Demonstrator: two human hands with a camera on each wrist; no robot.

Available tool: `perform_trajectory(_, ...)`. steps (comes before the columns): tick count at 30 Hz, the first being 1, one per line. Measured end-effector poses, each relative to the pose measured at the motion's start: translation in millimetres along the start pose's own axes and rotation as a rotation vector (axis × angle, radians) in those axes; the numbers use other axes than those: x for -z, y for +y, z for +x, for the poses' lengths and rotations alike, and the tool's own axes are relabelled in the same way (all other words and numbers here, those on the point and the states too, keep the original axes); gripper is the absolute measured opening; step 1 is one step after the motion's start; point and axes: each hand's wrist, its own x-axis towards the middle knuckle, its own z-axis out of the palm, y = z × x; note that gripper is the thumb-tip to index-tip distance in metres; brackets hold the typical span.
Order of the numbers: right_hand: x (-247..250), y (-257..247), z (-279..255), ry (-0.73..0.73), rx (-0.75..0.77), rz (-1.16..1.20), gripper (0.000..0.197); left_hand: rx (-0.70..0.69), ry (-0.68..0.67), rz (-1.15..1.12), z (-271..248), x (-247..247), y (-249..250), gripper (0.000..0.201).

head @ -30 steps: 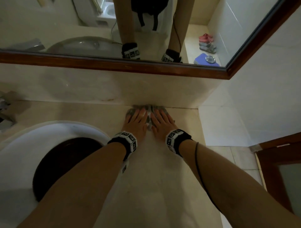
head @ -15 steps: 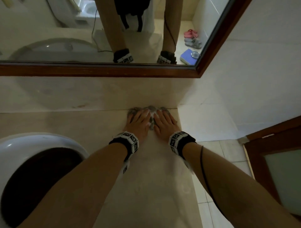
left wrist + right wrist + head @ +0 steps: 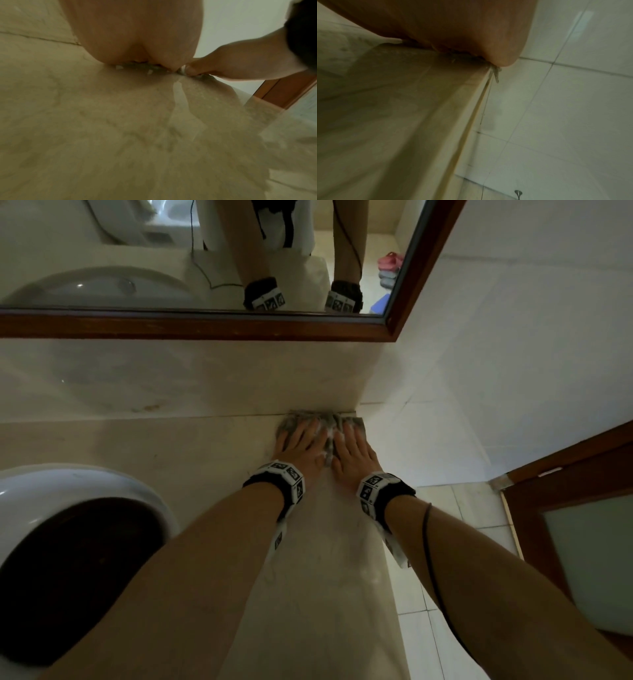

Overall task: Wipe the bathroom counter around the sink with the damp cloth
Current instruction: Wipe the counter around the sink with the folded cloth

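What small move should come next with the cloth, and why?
Probably draw the crumpled grey cloth back toward the body along the beige stone counter. The left hand and right hand press it flat-fingered into the far right corner against the backsplash, so it cannot go further forward. The white sink lies to the left, with counter between still to cover.

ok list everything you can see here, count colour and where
cloth: one, grey, far right corner of the counter against the backsplash, under both hands
counter: one, beige stone, around the sink
sink: one, white rim with dark bowl, near left
mirror: one, brown wooden frame, above the backsplash
door: one, brown frame, right
sandals: pink and grey, seen reflected in the mirror
wristbands: two, black and white, one per wrist
left hand: flat on the cloth
right hand: flat on the cloth beside it
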Motion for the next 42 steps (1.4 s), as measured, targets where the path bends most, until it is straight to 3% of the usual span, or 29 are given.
perform_trajectory(10, -34, -23, -95, -0.049, -0.100, -0.030, 0.062, -0.062, -0.074, 0.026, -80, -23, 27, 0.056)
perform_trajectory(15, -58, -49, -142, -0.082, -0.146, -0.055, 0.072, -0.090, -0.100, 0.035, -132, -35, 29, 0.054)
perform_trajectory(18, -73, -70, -167, -0.052, -0.165, -0.042, 0.091, -0.117, -0.080, 0.059, -163, -41, 25, 0.054)
perform_trajectory(21, -86, -93, -190, -0.058, -0.184, -0.021, 0.082, -0.144, -0.053, 0.061, -193, -48, 12, 0.054)
perform_trajectory(23, -94, -110, -201, -0.077, -0.197, -0.006, 0.086, -0.139, -0.068, 0.052, -212, -50, 2, 0.055)
perform_trajectory(28, -112, -143, -208, -0.101, -0.201, -0.017, 0.081, -0.081, -0.113, 0.030, -249, -58, -28, 0.054)
perform_trajectory(32, -109, -162, -208, -0.124, -0.178, -0.036, 0.095, -0.053, -0.126, 0.025, -262, -60, -46, 0.055)
perform_trajectory(37, -97, -154, -196, -0.158, -0.136, -0.065, 0.065, -0.062, -0.098, 0.010, -256, -57, -57, 0.055)
perform_trajectory(42, -90, -149, -162, -0.125, -0.113, -0.054, 0.070, -0.037, -0.062, 0.029, -230, -47, -63, 0.055)
